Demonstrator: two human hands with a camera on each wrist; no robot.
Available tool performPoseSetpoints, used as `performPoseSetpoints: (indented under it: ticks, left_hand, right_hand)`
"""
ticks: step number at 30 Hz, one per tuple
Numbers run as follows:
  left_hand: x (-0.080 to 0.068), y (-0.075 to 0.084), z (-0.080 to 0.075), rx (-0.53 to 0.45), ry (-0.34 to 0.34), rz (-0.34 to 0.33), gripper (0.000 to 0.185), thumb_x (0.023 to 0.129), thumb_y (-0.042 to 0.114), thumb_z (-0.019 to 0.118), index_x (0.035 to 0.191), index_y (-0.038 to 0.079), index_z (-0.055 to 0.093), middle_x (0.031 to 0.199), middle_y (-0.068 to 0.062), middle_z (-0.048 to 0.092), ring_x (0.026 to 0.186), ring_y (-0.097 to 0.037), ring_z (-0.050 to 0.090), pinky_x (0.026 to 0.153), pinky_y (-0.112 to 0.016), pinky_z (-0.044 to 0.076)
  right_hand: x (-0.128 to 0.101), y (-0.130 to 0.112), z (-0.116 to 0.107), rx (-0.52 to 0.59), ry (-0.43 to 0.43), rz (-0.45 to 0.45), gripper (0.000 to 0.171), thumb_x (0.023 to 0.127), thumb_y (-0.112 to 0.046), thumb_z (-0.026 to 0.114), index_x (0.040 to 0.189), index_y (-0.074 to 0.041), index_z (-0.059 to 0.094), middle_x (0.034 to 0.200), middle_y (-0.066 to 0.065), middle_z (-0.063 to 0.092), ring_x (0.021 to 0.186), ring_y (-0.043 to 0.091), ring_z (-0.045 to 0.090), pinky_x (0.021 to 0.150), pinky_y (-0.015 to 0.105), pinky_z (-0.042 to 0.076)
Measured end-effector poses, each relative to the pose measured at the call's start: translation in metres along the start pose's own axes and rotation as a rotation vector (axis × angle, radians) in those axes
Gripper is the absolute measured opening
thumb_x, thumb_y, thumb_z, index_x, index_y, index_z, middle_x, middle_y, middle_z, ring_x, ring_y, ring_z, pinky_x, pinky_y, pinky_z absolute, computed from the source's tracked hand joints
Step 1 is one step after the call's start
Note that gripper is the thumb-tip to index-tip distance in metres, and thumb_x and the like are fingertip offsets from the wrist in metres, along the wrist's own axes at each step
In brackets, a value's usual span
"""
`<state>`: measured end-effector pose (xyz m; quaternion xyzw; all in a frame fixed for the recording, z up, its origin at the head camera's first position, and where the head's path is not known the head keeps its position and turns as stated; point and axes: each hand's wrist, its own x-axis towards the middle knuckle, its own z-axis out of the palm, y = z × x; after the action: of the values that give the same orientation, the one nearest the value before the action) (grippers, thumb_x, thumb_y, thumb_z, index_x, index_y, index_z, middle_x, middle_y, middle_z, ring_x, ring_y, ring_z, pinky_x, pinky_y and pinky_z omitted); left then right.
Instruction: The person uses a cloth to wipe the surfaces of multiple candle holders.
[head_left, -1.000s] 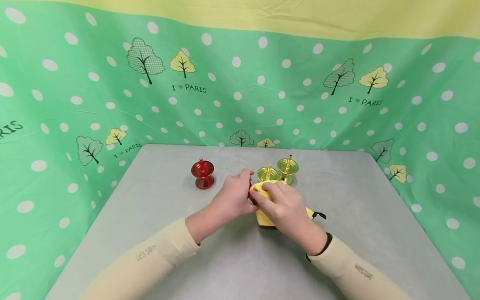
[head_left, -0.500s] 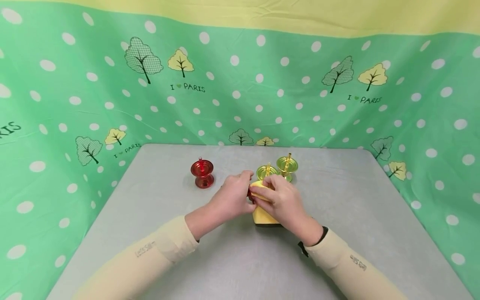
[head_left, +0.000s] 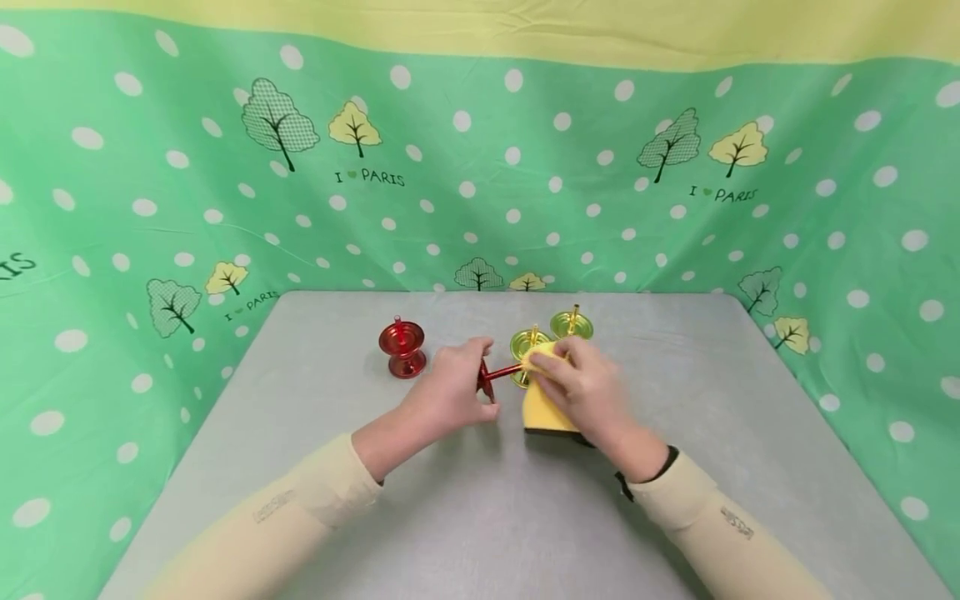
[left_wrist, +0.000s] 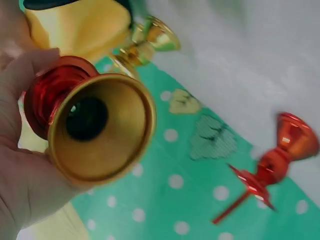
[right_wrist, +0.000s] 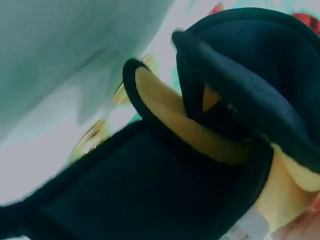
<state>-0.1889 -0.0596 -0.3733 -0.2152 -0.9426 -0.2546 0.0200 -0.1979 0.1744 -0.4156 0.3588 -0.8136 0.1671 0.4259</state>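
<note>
My left hand (head_left: 446, 385) grips a red candle holder (head_left: 487, 383), tipped on its side with its thin spike toward the right. In the left wrist view, the thumb and fingers wrap this holder, and its hollow gold-coloured base (left_wrist: 134, 135) faces the camera. A yellow cloth with dark edging (head_left: 546, 410) is pinched in my right hand (head_left: 592, 390), at the tip of the spike. Folds of the cloth's dark side (right_wrist: 125, 185) fill much of the right wrist view, hiding most of the hand there.
Another red candle holder (head_left: 402, 346) stands upright at the left on the grey table (head_left: 465, 517). Two gold candle holders, one nearer (head_left: 527, 343) and one farther (head_left: 573, 323), stand behind the cloth. A green dotted curtain (head_left: 517, 192) surrounds the table's back and sides.
The right hand has drawn the yellow cloth rightward along the spike, which now shows. Earlier, cloth and fingers covered it. My left hand has shifted slightly left and keeps its grip.
</note>
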Motion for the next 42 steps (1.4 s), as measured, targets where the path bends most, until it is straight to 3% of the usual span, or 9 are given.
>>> performPoseSetpoints:
  ticks: [3,5,8,10,13,18,24,34,42]
  left_hand:
    - [0.0,-0.011,-0.004,-0.167,-0.015,-0.086,0.091,0.076,0.028,0.098,0.15,0.002,0.053,0.133,-0.007,0.075,0.103,-0.018,0.073,0.092,-0.037,0.063]
    - [0.001,-0.018,-0.007,-0.359,-0.052,-0.155,0.09,0.077,0.031,0.098,0.151,0.006,0.054,0.136,-0.005,0.074,0.113,-0.018,0.072,0.099,-0.04,0.061]
    - [0.004,-0.026,-0.009,-0.658,-0.139,-0.257,0.083,0.08,0.032,0.096,0.15,0.011,0.057,0.131,-0.003,0.075,0.117,-0.017,0.072,0.105,-0.041,0.06]
    - [0.007,-0.03,-0.01,-0.793,-0.213,-0.277,0.077,0.084,0.028,0.094,0.149,0.009,0.057,0.125,-0.007,0.077,0.112,-0.017,0.074,0.103,-0.039,0.06]
    - [0.01,-0.033,-0.008,-0.881,-0.305,-0.265,0.071,0.088,0.024,0.09,0.147,0.006,0.057,0.118,-0.01,0.079,0.104,-0.015,0.077,0.099,-0.033,0.061]
    - [0.012,-0.036,-0.005,-0.96,-0.378,-0.234,0.059,0.09,0.017,0.087,0.141,0.002,0.061,0.111,-0.008,0.082,0.097,-0.012,0.077,0.092,-0.027,0.061]
    - [0.012,-0.038,-0.002,-1.022,-0.428,-0.234,0.057,0.091,0.017,0.087,0.14,-0.001,0.064,0.11,-0.009,0.083,0.098,-0.011,0.078,0.097,-0.029,0.062]
    - [0.013,-0.033,0.001,-0.965,-0.435,-0.254,0.055,0.091,0.018,0.086,0.139,0.001,0.066,0.112,-0.011,0.083,0.099,-0.013,0.078,0.094,-0.029,0.062]
    - [0.012,-0.03,0.004,-0.896,-0.457,-0.265,0.054,0.093,0.021,0.086,0.136,-0.003,0.063,0.105,-0.009,0.082,0.094,-0.013,0.077,0.091,-0.028,0.062]
  right_hand:
    - [-0.005,0.011,-0.01,-0.011,0.029,0.033,0.016,0.091,-0.017,0.086,0.107,-0.017,0.084,0.093,0.017,0.065,0.067,0.025,0.055,0.053,0.038,0.05]
    - [-0.007,0.012,-0.014,0.026,0.055,0.026,0.012,0.099,-0.025,0.079,0.108,-0.019,0.084,0.094,0.017,0.065,0.068,0.024,0.055,0.053,0.037,0.049]
    - [-0.006,0.007,-0.014,0.094,0.098,-0.043,0.02,0.106,-0.034,0.069,0.112,-0.022,0.083,0.095,0.016,0.067,0.072,0.023,0.057,0.057,0.035,0.051]
    - [-0.002,0.001,-0.012,0.138,0.123,-0.091,0.019,0.106,-0.033,0.069,0.114,-0.022,0.083,0.096,0.014,0.067,0.076,0.024,0.059,0.06,0.035,0.053]
    - [0.003,-0.005,-0.009,0.171,0.141,-0.142,0.017,0.106,-0.029,0.069,0.115,-0.022,0.082,0.097,0.013,0.067,0.077,0.024,0.059,0.062,0.035,0.053]
    - [0.007,-0.009,-0.006,0.177,0.155,-0.174,0.016,0.107,-0.028,0.067,0.114,-0.024,0.082,0.096,0.011,0.067,0.078,0.023,0.061,0.062,0.035,0.052]
    - [0.007,-0.01,-0.003,0.158,0.16,-0.209,0.015,0.107,-0.027,0.068,0.112,-0.026,0.082,0.093,0.011,0.067,0.081,0.025,0.065,0.064,0.037,0.056]
    - [0.003,-0.012,0.001,0.164,0.144,-0.214,0.016,0.107,-0.03,0.068,0.108,-0.025,0.084,0.093,0.01,0.068,0.078,0.023,0.064,0.061,0.037,0.056]
    - [-0.003,-0.013,0.006,0.137,0.057,-0.224,0.022,0.109,-0.03,0.064,0.105,-0.022,0.084,0.097,0.01,0.069,0.081,0.023,0.065,0.065,0.036,0.058]
